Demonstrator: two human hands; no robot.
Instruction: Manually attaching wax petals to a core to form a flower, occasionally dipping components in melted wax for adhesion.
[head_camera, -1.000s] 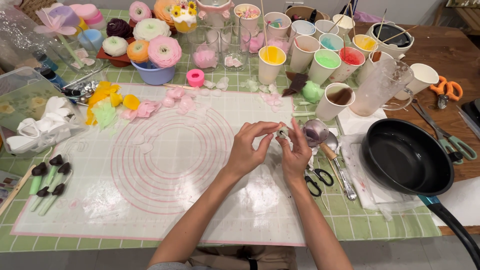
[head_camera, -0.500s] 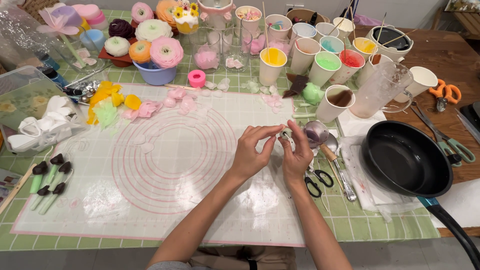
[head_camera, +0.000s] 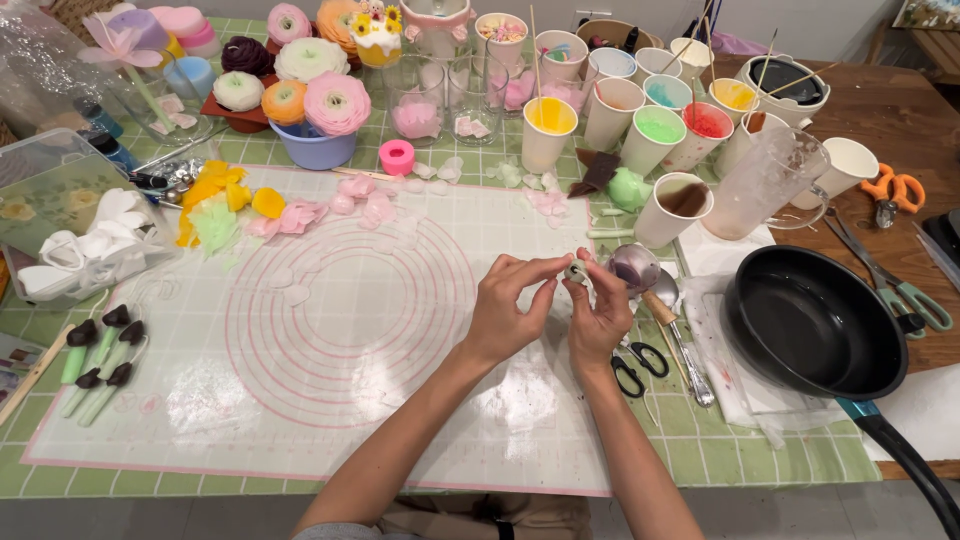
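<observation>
While both hands pinch 1 small pale piece (head_camera: 576, 270) above the mat (head_camera: 350, 330), left hand (head_camera: 510, 310) and right hand (head_camera: 598, 315) closed on it, too hard a squeeze could crush it, or it may drop beside the spoon (head_camera: 640, 270).

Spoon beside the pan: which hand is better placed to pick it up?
Probably the right hand: the spoon lies just to its right, touching distance. The left hand sits farther away and would have to cross over. Both hands pinch a small piece.
</observation>
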